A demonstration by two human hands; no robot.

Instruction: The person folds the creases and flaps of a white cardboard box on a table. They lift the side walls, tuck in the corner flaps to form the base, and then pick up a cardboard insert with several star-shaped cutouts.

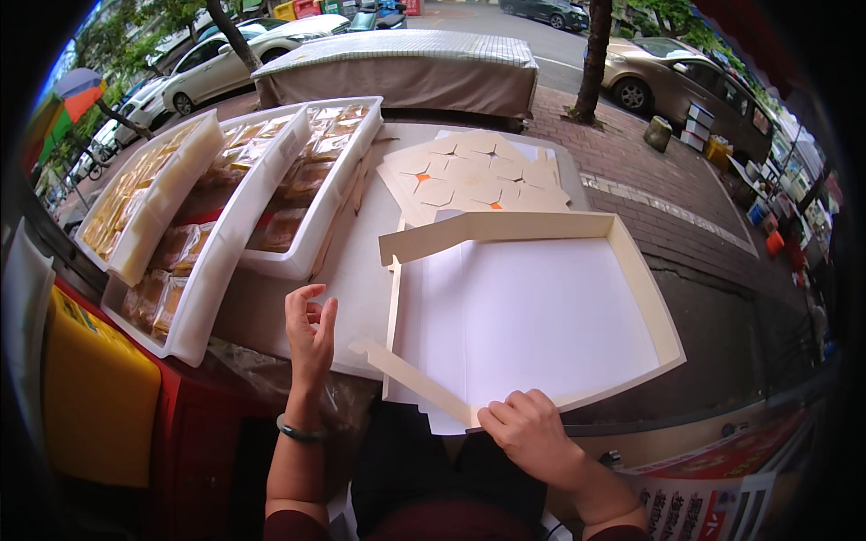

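Observation:
A shallow cardboard box (532, 316), cream outside and white inside, lies in front of me, partly folded. Its far and right walls stand up, while loose flaps stick out at its left corners. Along the near edge, my right hand (530, 431) pinches the box wall beside the near left corner flap. My left hand (310, 329) is raised to the left of the box, touching nothing, its fingers bent and apart from the thumb. Beyond the box lies a stack of flat cream cardboard inserts (478, 173) with star-shaped slits, some showing orange below.
White plastic trays (236, 225) of wrapped packages stand at the left of the table (347, 307). A yellow bin (95, 388) is at the lower left. Past the table are a covered stall (397, 77), a tree trunk (593, 63) and parked cars (690, 81).

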